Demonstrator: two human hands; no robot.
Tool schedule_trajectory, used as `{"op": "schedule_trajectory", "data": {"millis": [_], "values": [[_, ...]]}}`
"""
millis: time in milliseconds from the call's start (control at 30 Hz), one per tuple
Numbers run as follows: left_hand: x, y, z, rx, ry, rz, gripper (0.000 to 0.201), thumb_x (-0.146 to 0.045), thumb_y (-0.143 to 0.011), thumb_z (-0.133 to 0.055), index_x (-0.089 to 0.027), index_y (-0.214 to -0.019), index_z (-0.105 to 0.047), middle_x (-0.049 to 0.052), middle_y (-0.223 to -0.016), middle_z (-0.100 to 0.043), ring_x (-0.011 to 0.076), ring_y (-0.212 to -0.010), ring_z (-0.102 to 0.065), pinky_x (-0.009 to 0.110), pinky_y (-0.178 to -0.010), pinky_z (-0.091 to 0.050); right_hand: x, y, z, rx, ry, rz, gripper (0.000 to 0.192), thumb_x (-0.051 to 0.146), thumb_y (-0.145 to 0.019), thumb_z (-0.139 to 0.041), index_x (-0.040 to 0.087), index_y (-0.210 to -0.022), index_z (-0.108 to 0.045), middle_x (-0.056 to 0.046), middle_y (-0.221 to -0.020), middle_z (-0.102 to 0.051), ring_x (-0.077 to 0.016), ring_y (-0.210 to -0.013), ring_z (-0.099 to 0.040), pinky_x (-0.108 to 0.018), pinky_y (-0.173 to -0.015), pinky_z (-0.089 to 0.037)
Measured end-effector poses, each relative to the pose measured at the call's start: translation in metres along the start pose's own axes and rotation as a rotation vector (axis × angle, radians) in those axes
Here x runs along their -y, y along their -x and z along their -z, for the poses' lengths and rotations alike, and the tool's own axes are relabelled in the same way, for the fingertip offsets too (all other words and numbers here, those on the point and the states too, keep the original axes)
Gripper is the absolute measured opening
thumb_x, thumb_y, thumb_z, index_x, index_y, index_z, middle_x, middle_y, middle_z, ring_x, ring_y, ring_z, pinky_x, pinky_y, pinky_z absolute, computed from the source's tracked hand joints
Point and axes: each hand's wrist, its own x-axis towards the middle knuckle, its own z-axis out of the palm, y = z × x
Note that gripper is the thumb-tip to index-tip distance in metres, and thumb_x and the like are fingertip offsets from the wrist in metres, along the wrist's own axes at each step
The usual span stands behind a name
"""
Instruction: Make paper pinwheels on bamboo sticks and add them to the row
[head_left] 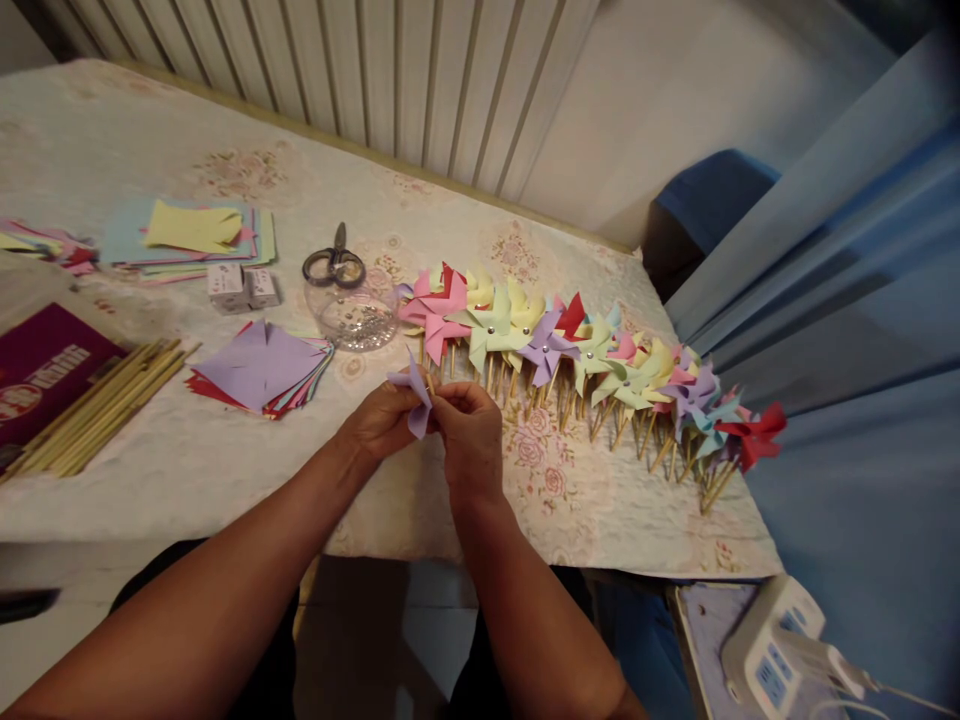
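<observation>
Surface (420,510), covered with pale floral cloth, carries everything noted. Row of multicoloured paper pinwheels on thin wooden sticks (591,350) runs across its right half; heads overlap, stick ends point toward the person. Far left: dark purple printed packet with pale lettering (52,365), a bundle of bare straw-coloured wooden sticks (109,412) along its right side. Behind: stack of pastel paper sheets (121,238), a cut yellow piece on top. Nearer: fanned pile of coloured paper squares (259,368), a lilac one uppermost, slits at its corners.

Left hand (386,418) and right hand (471,425) close together over the surface, between pile and pinwheels. Round clear plastic dish (364,347), small shiny pieces inside, stands beyond them. Two small white printed boxes (229,287) sit side by side before the sheet stack. Dark-handled scissors (337,258) lie just behind the dish.

Folded lilac paper piece (415,402) is between the hands. Left grip: thumb and fingers closed on it. Right grip: fingertips drawn together, pinching its right side. A pale tip there may be a stick; too small to be sure.
</observation>
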Motion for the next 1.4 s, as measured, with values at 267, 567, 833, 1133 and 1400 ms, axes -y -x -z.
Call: {"op": "schedule_trajectory", "data": {"millis": [267,567,833,1133,1400], "values": [[0.0,0.0,-0.003,-0.018,0.018,-0.016,0.022,-0.003,-0.059,-0.082,-0.013,-0.065,-0.063,0.0,-0.067,-0.067,0.0125,-0.06,-0.065,0.022,-0.06,-0.055,0.006,0.003,-0.001,-0.012,0.024,0.018,0.013,0.03,-0.069,-0.074,0.02,-0.073,-0.067,0.004,-0.069,-0.065,-0.0117,-0.064,-0.059,-0.026,-0.061,-0.049],[-0.001,0.0,-0.003,-0.021,0.012,-0.034,0.028,-0.006,-0.057,-0.088,-0.013,-0.066,-0.062,0.0,-0.065,-0.066,0.01,-0.058,-0.064,0.018,-0.058,-0.053,0.012,0.004,-0.001,-0.023,0.082,0.065,0.014,0.031,-0.07,-0.074,0.02,-0.072,-0.065,0.005,-0.065,-0.063,-0.0111,-0.061,-0.057,-0.024,-0.058,-0.046],[-0.001,0.001,-0.006,-0.025,0.004,-0.035,0.03,-0.006,-0.057,-0.086,-0.014,-0.068,-0.06,0.0,-0.069,-0.065,0.0108,-0.061,-0.063,0.02,-0.059,-0.054,0.007,0.004,-0.001,-0.041,0.11,0.081,0.016,0.033,-0.069,-0.075,0.021,-0.071,-0.065,0.005,-0.064,-0.062,-0.012,-0.061,-0.057,-0.025,-0.059,-0.046],[0.0,0.002,-0.006,-0.045,-0.023,-0.046,0.029,-0.006,-0.056,-0.083,-0.015,-0.066,-0.057,-0.002,-0.067,-0.062,0.0091,-0.056,-0.058,0.019,-0.051,-0.047,0.004,0.006,-0.004,-0.061,0.138,0.123,0.008,0.027,-0.069,-0.071,0.022,-0.07,-0.065,0.005,-0.066,-0.063,-0.0118,-0.061,-0.056,-0.026,-0.062,-0.048],[-0.002,0.002,-0.008,-0.032,-0.052,-0.055,0.031,-0.007,-0.054,-0.085,-0.015,-0.064,-0.057,-0.003,-0.064,-0.061,0.009,-0.056,-0.058,0.018,-0.052,-0.047,0.001,0.007,-0.004,-0.085,0.18,0.152,0.006,0.026,-0.07,-0.069,0.022,-0.071,-0.066,0.004,-0.067,-0.064,-0.0128,-0.064,-0.057,-0.028,-0.065,-0.048]]}}
